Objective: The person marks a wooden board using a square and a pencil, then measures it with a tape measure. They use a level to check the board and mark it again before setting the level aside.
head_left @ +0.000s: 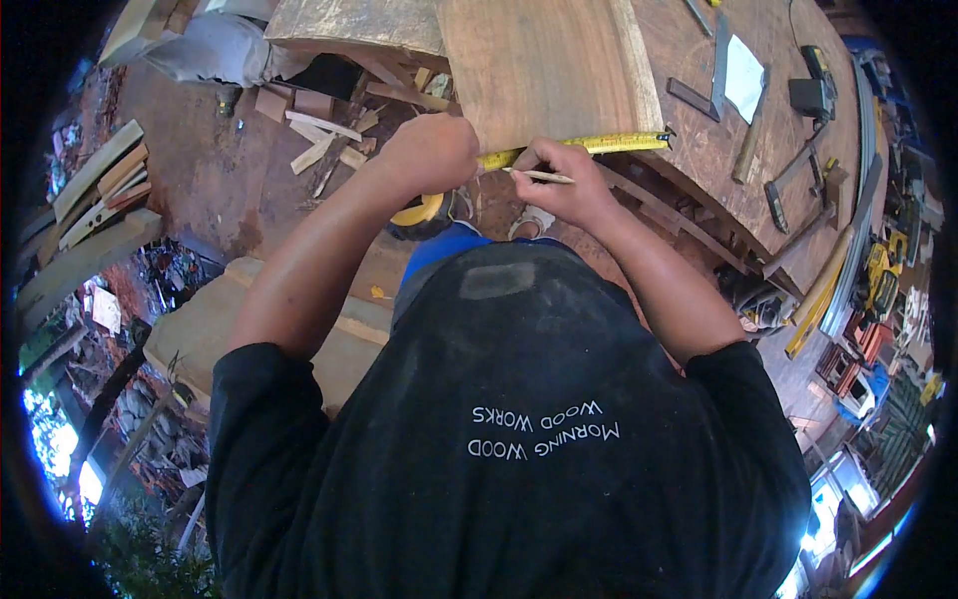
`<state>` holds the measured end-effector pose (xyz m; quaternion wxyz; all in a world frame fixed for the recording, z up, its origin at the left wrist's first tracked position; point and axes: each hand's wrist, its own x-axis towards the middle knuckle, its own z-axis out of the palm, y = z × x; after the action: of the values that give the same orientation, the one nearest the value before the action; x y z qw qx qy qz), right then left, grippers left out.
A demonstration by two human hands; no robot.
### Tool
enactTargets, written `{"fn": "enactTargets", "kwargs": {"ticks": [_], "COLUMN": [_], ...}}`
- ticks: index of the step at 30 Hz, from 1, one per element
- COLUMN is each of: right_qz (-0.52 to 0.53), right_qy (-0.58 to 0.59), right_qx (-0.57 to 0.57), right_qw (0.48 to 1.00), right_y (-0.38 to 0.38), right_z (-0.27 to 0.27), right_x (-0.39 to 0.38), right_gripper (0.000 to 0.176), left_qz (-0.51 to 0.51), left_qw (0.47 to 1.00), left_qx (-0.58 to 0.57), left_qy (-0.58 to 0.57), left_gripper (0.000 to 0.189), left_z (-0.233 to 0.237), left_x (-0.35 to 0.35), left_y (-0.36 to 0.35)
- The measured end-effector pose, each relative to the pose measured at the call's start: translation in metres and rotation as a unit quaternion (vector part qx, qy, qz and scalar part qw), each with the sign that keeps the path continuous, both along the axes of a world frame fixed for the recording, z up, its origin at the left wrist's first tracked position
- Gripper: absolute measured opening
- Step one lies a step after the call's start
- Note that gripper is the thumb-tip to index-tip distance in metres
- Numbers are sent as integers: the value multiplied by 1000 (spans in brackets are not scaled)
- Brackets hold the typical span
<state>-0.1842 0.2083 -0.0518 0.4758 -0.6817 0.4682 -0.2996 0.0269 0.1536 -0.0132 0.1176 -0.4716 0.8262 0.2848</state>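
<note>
A wide wooden board [544,70] lies on the workbench, its near end facing me. Along that end runs a yellow tape measure [624,143], its tip at the board's right edge. My left hand [434,153] is closed in a fist at the left end of the tape; whether the case is inside it is hidden. My right hand [569,183] pinches a pencil [544,177] just below the tape, its point to the left near the board's end.
On the bench to the right lie a square [705,98], a white sheet [744,78] and a black power tool [814,92]. Wood offcuts [317,145] are scattered at the left. A yellow-and-black object [419,212] is below my left hand. Curved wood strips [110,185] stand far left.
</note>
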Motion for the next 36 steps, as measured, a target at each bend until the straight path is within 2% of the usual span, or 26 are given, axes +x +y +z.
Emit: {"fn": "enactTargets", "kwargs": {"ticks": [9, 11, 15, 17, 18, 20, 22, 24, 26, 27, 28, 29, 30, 32, 33, 34, 36], "right_qz": [23, 21, -8, -107, -109, -259, -271, -285, -199, -201, -152, -101, -101, -97, -74, -71, 40], "right_qy": [-11, 7, -18, -156, -155, -157, -137, -118, -150, -152, -149, -144, -145, -190, -130, -131, -74], "right_qx": [11, 82, 82, 141, 139, 97, 62, 26, 112, 110, 74, 38, 37, 192, 178, 178, 80], "right_qw": [1000, 996, 996, 972, 972, 948, 951, 951, 962, 961, 974, 984, 984, 958, 973, 973, 993], "right_y": [-3, -6, -1, 0, 0, 0, -6, -9, -10, -7, -5, -4, -4, -7, -9, -10, -9], "right_z": [1, 8, 23, 39, 45, 53, 47, 51, 54, 53, 51, 49, 48, 46, 46, 39, 23], "right_x": [-3, -7, -25, -41, -50, -69, -88, -86, -65, -53, -41, -35, -35, -36, -36, -35, -28], "right_gripper": [14, 14, 11, 19, 19, 25, 27, 29, 30, 30, 32, 33, 33, 35, 33, 33, 30], "left_qz": [-6, 6, -2, -29, -31, 89, 79, 203, 210, 249, 287, 289, 288, 331, 357, 359, 402], "left_qw": [1000, 1000, 1000, 996, 996, 980, 979, 897, 889, 856, 819, 809, 810, 763, 741, 741, 698], "left_qx": [1, 7, 10, 54, 51, 116, 143, 222, 212, 218, 223, 220, 218, 216, 225, 223, 254], "left_qy": [-5, -6, 9, 61, 62, 138, 119, 323, 349, 397, 445, 463, 462, 512, 522, 522, 535], "left_gripper": [22, 23, 23, 25, 25, 26, 30, 32, 32, 31, 30, 28, 28, 29, 27, 27, 25], "left_z": [0, -2, -5, 1, 6, 22, 34, 40, 45, 44, 42, 39, 37, 36, 33, 30, 25], "left_x": [0, 1, 5, 7, 8, 12, 12, 8, -8, -20, -30, -39, -43, -47, -43, -34, -10], "left_y": [0, -1, -6, -16, -20, -31, -46, -50, -51, -49, -47, -47, -46, -42, -42, -43, -41]}}
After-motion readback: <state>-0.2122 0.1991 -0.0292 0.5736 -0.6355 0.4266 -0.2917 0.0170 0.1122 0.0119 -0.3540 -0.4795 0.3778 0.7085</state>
